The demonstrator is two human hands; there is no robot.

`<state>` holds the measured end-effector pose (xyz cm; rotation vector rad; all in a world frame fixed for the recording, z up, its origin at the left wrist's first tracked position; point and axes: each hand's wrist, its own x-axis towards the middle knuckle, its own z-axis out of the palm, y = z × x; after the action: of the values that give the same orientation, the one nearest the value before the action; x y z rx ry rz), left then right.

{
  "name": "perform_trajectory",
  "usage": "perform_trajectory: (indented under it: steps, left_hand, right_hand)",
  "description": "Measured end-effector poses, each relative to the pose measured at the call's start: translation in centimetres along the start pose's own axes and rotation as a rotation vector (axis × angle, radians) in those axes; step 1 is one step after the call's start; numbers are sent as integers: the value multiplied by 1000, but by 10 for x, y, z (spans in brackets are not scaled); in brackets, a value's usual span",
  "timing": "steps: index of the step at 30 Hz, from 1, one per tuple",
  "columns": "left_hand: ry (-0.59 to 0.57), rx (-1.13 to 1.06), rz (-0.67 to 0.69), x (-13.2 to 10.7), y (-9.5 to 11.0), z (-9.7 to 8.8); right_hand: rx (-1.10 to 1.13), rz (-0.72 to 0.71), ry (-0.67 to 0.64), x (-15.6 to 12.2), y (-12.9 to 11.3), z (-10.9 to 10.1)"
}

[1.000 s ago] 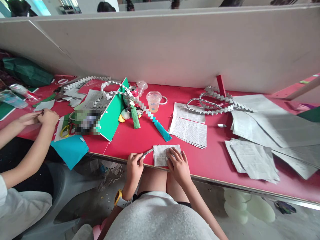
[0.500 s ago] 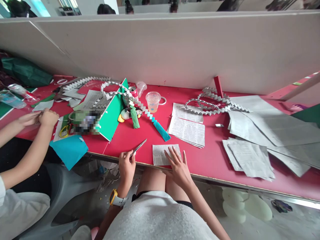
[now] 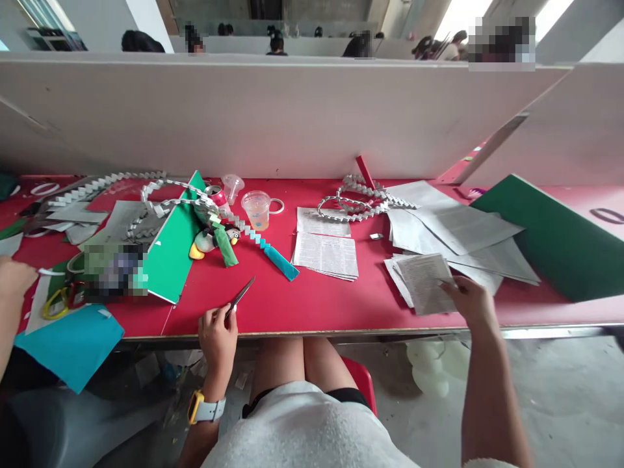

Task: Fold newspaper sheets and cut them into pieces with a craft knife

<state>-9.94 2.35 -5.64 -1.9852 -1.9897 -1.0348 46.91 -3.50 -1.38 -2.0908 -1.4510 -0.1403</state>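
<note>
My left hand (image 3: 219, 331), with a yellow-and-grey watch at its wrist, is closed on a small knife (image 3: 242, 292) near the desk's front edge. Its pointed metal blade aims up and right, and the grip is hidden in my fingers. To the right, my right hand (image 3: 472, 300) pinches the right edge of a printed paper piece (image 3: 425, 283). This piece lies over a small pile of similar cut papers (image 3: 397, 279). Another stack of printed paper pieces (image 3: 325, 255) rests mid-desk, between my hands and farther back.
Large paper sheets (image 3: 453, 227) and a green board (image 3: 560, 247) lie at right. Folded-paper chains (image 3: 361, 201) sit behind the middle stack. A plastic cup (image 3: 257, 209), penguin toy (image 3: 209, 240) and upright green board (image 3: 173, 250) stand left. Another person's hand (image 3: 17, 283) is at far left.
My right hand has moved from the desk's front middle to the right-hand pile, and the paper piece has left the front middle. My left hand keeps the knife. The view has turned right.
</note>
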Motion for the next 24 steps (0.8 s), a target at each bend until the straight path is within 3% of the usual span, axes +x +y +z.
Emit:
perform_trajectory:
  steps: [3,5,7,12,14,16,18,20,22,24]
  left_hand:
    - [4,14,34,-1,-3,1]
    - [5,14,47,-1,-5,1]
    - [2,5,43,0,-6,2]
    - [-38,5,-16,10,-4,5]
    - [-44,1,-6,12,-2,5]
    - [-23,-26,25,11,0,2]
    - [71,-61,28,10,-1,-6]
    - [251,-59,-36,17,-11,-20]
    - [452,-6,-161,37,-36,-37]
    - [547,16,-293,73,-72,-53]
  right_hand:
    - [-78,132,86,26,21,0]
    - [-129,164,222,30,4,11]
    - [-130,85,313,29,-33,32]
    - [-4,-489,-100,20,-137,104]
    - [-19,-591,-152,15,-156,124]
    - [-81,-630,-122,8,-160,134]
    - [-96,-635,-89,1,-154,136]
    - [-110,-658,-66,-6,-148,133]
    - [-142,-694,-46,-11,-146,128]
    - [-172,-721,-26,-14,-147,124]
